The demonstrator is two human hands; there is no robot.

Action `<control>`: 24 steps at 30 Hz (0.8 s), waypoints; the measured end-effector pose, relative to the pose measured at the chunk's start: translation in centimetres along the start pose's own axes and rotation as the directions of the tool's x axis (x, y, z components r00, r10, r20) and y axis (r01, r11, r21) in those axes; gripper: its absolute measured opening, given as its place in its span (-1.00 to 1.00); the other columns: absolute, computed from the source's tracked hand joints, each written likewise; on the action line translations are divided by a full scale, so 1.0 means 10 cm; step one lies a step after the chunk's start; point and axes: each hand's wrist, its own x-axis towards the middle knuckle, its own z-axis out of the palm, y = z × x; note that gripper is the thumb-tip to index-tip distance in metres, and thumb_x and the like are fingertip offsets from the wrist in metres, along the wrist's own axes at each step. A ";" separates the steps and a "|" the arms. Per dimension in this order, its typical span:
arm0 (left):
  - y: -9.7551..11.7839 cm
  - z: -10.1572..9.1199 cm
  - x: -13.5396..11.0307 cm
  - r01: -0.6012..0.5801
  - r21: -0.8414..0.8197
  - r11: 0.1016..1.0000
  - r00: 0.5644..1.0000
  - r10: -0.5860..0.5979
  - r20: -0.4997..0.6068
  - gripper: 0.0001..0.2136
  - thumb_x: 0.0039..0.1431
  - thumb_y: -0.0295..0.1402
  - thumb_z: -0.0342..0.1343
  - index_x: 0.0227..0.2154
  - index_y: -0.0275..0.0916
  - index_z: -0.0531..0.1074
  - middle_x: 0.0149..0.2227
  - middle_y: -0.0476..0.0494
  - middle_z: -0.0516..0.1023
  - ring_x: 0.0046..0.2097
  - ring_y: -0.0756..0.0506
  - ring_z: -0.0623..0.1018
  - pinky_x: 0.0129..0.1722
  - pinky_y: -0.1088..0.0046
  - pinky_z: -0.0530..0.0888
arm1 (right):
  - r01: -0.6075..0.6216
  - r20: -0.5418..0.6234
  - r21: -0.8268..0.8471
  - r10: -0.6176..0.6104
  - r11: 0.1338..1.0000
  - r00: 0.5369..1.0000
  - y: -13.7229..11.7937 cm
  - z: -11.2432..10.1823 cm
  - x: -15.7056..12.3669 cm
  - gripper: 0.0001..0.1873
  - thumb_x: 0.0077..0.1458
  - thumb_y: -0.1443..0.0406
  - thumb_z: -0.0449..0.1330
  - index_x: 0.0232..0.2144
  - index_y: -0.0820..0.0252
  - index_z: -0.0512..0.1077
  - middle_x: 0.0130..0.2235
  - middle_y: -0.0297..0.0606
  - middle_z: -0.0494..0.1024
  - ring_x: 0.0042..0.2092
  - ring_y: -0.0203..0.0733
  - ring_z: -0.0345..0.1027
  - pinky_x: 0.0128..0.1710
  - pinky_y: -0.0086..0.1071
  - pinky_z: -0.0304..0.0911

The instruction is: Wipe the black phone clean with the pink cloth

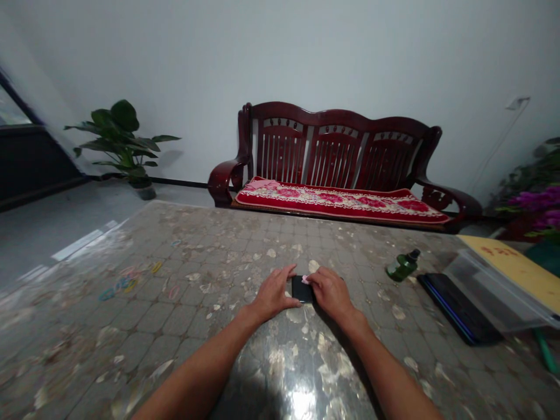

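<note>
A flat black phone (301, 290) lies on the table between my two hands, its right part covered by my right hand. My left hand (272, 293) grips its left end, thumb at the near edge and fingers at the far edge. My right hand (331, 291) is closed, pinching a small pale pink cloth (305, 280) against the phone's dark surface. Most of the cloth is hidden in the fingers.
Right of my hands are a green bottle (402, 266), a long black case (459, 308) and a clear plastic box (479, 286) with a yellow cover (516, 262). Coloured rubber bands (125, 283) lie on the left of the patterned tablecloth (175, 318). A wooden bench (336, 116) stands beyond.
</note>
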 end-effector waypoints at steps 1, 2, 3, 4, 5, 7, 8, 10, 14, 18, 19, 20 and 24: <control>0.00 0.00 0.00 -0.002 0.002 1.000 1.000 0.002 -0.002 -0.01 -0.22 -0.28 0.50 0.31 -0.23 0.16 0.13 -0.30 0.51 0.15 -0.34 0.44 0.16 0.09 0.36 | -0.028 -0.012 -0.017 0.028 0.999 1.000 -0.01 0.01 0.00 -0.73 0.24 0.42 0.09 -0.20 0.10 0.58 -0.27 -0.25 0.50 -0.18 -0.20 0.35 -0.17 -0.42 0.17; 0.00 0.00 0.00 -0.004 0.003 1.000 1.000 0.004 -0.003 -0.02 -0.22 -0.28 0.50 0.31 -0.23 0.16 0.12 -0.29 0.51 0.15 -0.34 0.44 0.16 0.10 0.36 | -0.036 -0.011 -0.023 0.036 0.999 0.999 -0.03 0.02 -0.01 -0.73 0.24 0.42 0.09 -0.19 0.10 0.58 -0.26 -0.25 0.50 -0.18 -0.20 0.35 -0.17 -0.42 0.17; 0.00 0.00 0.00 -0.006 0.003 1.000 1.000 0.006 -0.004 -0.03 -0.21 -0.28 0.49 0.30 -0.22 0.17 0.12 -0.28 0.52 0.15 -0.34 0.44 0.15 0.10 0.36 | -0.027 -0.001 -0.021 0.027 0.999 1.000 -0.05 0.03 -0.03 -0.72 0.24 0.43 0.09 -0.19 0.10 0.58 -0.26 -0.25 0.50 -0.19 -0.20 0.35 -0.17 -0.43 0.17; -0.01 0.00 0.00 -0.007 0.003 1.000 1.000 0.007 -0.006 -0.04 -0.21 -0.28 0.49 0.30 -0.23 0.18 0.11 -0.28 0.52 0.14 -0.33 0.44 0.15 0.10 0.37 | -0.004 0.014 -0.011 0.004 1.000 1.000 -0.08 0.03 -0.05 -0.72 0.24 0.43 0.08 -0.19 0.10 0.58 -0.26 -0.25 0.50 -0.19 -0.21 0.35 -0.17 -0.43 0.17; -0.01 0.01 0.00 -0.006 0.003 1.000 1.000 0.006 -0.006 -0.04 -0.21 -0.27 0.49 0.29 -0.23 0.18 0.10 -0.29 0.53 0.13 -0.33 0.45 0.15 0.10 0.37 | 0.023 0.029 0.004 -0.024 1.000 0.999 -0.10 0.03 -0.08 -0.72 0.24 0.43 0.08 -0.20 0.10 0.58 -0.26 -0.26 0.50 -0.19 -0.21 0.36 -0.16 -0.43 0.17; -0.02 0.01 0.00 -0.007 0.000 1.000 1.000 0.007 -0.009 -0.06 -0.21 -0.27 0.49 0.28 -0.24 0.20 0.09 -0.29 0.53 0.12 -0.33 0.46 0.14 0.11 0.38 | 0.059 0.051 0.032 -0.060 0.998 0.997 -0.10 0.01 -0.13 -0.71 0.24 0.43 0.07 -0.18 0.09 0.58 -0.25 -0.26 0.50 -0.18 -0.22 0.37 -0.15 -0.44 0.18; -0.02 0.01 0.00 -0.010 -0.001 1.000 1.000 0.010 -0.009 -0.07 -0.20 -0.27 0.49 0.28 -0.24 0.20 0.10 -0.29 0.52 0.12 -0.33 0.46 0.13 0.11 0.38 | 0.052 0.052 0.031 -0.054 0.998 0.997 -0.07 0.00 -0.15 -0.70 0.24 0.43 0.07 -0.18 0.09 0.58 -0.24 -0.26 0.51 -0.17 -0.22 0.37 -0.14 -0.44 0.18; -0.01 0.01 0.00 -0.015 -0.004 1.000 1.000 0.015 -0.010 -0.09 -0.18 -0.28 0.48 0.28 -0.21 0.20 0.11 -0.28 0.52 0.12 -0.33 0.46 0.13 0.11 0.38 | -0.012 0.029 -0.004 0.012 1.000 1.000 0.02 -0.04 -0.18 -0.70 0.24 0.43 0.06 -0.18 0.09 0.58 -0.24 -0.24 0.52 -0.16 -0.20 0.38 -0.14 -0.43 0.19; 0.00 0.00 -0.01 -0.009 -0.012 1.000 1.000 0.009 -0.006 -0.13 -0.15 -0.27 0.45 0.27 -0.16 0.21 0.10 -0.27 0.52 0.13 -0.33 0.46 0.13 0.10 0.38 | -0.179 -0.067 -0.070 0.174 0.981 0.982 0.19 -0.06 -0.21 -0.71 0.26 0.41 0.05 -0.18 0.11 0.57 -0.25 -0.22 0.52 -0.16 -0.17 0.39 -0.16 -0.41 0.20; 0.00 -0.01 -0.02 0.008 -0.028 1.000 1.000 -0.008 -0.003 -0.14 -0.14 -0.28 0.45 0.26 -0.18 0.22 0.11 -0.27 0.51 0.13 -0.31 0.45 0.14 0.12 0.37 | -0.149 -0.071 -0.057 0.145 0.987 0.987 0.07 0.01 -0.26 -0.72 0.25 0.42 0.05 -0.17 0.14 0.56 -0.24 -0.21 0.52 -0.17 -0.18 0.40 -0.17 -0.42 0.21; 0.00 0.00 -0.02 0.005 -0.028 1.000 1.000 -0.005 -0.005 -0.14 -0.15 -0.28 0.45 0.26 -0.18 0.22 0.11 -0.26 0.51 0.13 -0.30 0.45 0.14 0.13 0.37 | -0.115 -0.062 -0.047 0.112 0.992 0.992 0.03 0.02 -0.28 -0.72 0.24 0.43 0.06 -0.17 0.13 0.55 -0.23 -0.21 0.52 -0.17 -0.18 0.40 -0.15 -0.42 0.21; 0.00 0.00 -0.02 0.001 -0.027 1.000 1.000 -0.001 -0.009 -0.15 -0.14 -0.29 0.45 0.25 -0.18 0.23 0.10 -0.26 0.51 0.14 -0.30 0.45 0.14 0.13 0.38 | -0.089 -0.055 -0.038 0.087 0.995 0.995 0.00 0.04 -0.30 -0.72 0.23 0.44 0.07 -0.17 0.13 0.55 -0.22 -0.22 0.52 -0.16 -0.19 0.40 -0.15 -0.43 0.21; 0.00 -0.01 -0.02 -0.021 -0.014 1.000 1.000 0.021 -0.018 -0.21 -0.12 -0.29 0.42 0.22 -0.16 0.27 0.09 -0.24 0.51 0.12 -0.29 0.46 0.12 0.14 0.39 | -0.124 -0.082 -0.024 0.121 0.992 0.989 0.11 0.00 -0.34 -0.71 0.20 0.47 0.07 -0.20 0.11 0.56 -0.23 -0.24 0.53 -0.16 -0.20 0.41 -0.15 -0.44 0.23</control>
